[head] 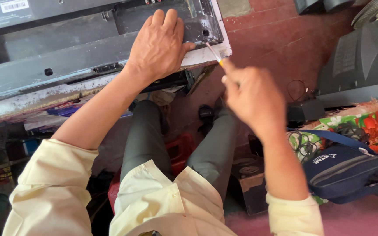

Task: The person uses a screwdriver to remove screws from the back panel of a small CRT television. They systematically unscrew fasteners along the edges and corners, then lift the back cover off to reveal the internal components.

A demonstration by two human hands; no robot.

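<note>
The left hand [159, 46] lies flat, fingers spread, on the lower edge of a grey television back panel [66, 48] resting on the desk [31, 99]. The right hand [252, 98] has its grip pinched on a thin screwdriver [214, 53] — long axis slanting, tip pointing toward 11 o'clock at the panel's corner, just beside the left thumb. A blue bag [344, 168] lies at 4 o'clock.
</note>
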